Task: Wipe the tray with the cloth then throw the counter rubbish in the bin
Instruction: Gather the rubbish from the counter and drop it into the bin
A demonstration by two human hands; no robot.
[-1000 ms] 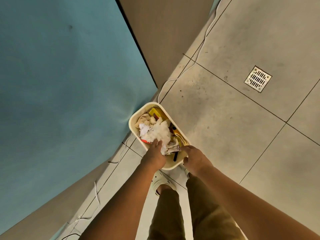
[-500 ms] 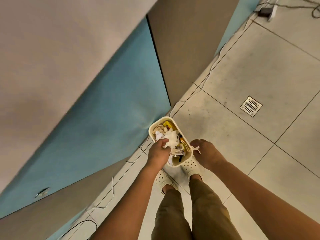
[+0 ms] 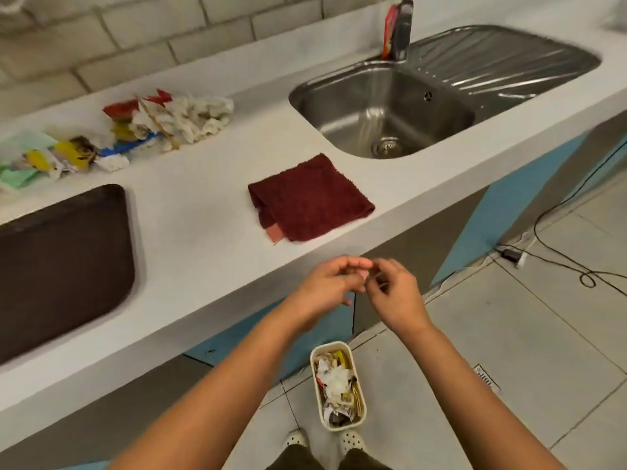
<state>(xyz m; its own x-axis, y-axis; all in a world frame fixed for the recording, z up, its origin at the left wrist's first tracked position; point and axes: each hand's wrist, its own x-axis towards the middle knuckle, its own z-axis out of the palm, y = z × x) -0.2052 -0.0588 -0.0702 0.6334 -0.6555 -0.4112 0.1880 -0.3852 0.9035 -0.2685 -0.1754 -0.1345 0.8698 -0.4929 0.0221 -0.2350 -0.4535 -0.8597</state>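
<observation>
A single head-worn wide-angle view looks steeply down and forward: the bench crosses the upper frame, near; the floor fills the lower right, directly below.

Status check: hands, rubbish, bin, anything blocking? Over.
Hands together above the counter edge, fingers curled; held scrap unclear. Rubbish pile on the counter behind the brown tray; bin on the floor, part full. Nothing blocking.
</observation>
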